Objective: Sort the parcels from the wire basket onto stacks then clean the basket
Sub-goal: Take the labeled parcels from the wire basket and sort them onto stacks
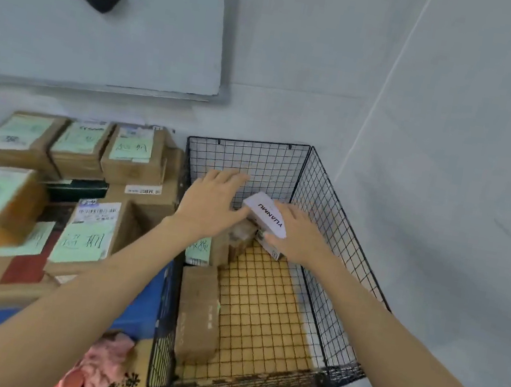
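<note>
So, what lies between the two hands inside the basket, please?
The white YUANMU box, between the left hand and right hand, in the head view.

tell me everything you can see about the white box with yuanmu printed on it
The white box is a small oblong carton, cardboard by the look, with black YUANMU lettering along its top face, upside down here. It sits tilted at the far end of the wire basket, above a brown parcel. The right hand grips its near-right end, fingers over the top, thumb at the near edge. The left hand, fingers straight, has its thumb by the box's left end; contact is unclear.
</note>
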A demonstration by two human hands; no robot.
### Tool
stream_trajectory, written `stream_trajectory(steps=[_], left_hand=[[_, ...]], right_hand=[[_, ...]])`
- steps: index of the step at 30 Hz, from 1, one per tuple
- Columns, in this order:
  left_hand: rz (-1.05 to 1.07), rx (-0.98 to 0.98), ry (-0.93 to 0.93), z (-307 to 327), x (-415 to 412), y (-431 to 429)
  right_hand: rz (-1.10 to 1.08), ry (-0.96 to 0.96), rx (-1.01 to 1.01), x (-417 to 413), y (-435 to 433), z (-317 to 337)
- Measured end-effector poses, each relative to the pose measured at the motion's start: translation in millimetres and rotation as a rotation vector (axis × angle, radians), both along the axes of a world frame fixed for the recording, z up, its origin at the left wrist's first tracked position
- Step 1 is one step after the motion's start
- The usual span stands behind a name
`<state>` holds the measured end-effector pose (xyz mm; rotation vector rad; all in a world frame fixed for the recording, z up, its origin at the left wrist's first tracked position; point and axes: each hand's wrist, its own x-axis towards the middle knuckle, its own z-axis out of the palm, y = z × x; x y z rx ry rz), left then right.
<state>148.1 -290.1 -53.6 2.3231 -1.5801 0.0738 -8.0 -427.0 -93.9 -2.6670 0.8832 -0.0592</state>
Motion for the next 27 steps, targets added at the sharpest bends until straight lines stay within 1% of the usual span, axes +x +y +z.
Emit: stream_trajectory(steps=[4,6,8,12,16,22,27], left_hand=[[0.122,0.109,0.103,-22.5,-5.6,-4.1],[0.197,0.154,0.182,-36.6,-8.5,-3.1],[0.254,0.196,0.27,-52.6,-12.4,0.4],[0.321,0.304,0.457,-80.1,-18.4,8.7],[0.398,0.331,0.509,-103.7,-27.4,14.9],[0.502,0.399,0.556,-139.6,-37.6,29.4],[0.566,0.338,0.626,-155.7,-53.8,24.5]], right_hand=[[0.115,-0.003,0.205,14.6,-9.4,-30.0],[0.145,-0.023,0.301,16.5,-11.5,-45.8],[0.158,-0.042,0.361,17.2,-12.8,-61.3],[0.179,-0.003,0.439,16.7,-11.7,-87.9],[0.223,0.056,0.493,20.0,-6.1,-110.6],[0.263,0.089,0.525,35.5,3.7,-134.9],[0.301,0.113,0.587,53.9,15.5,-154.1]])
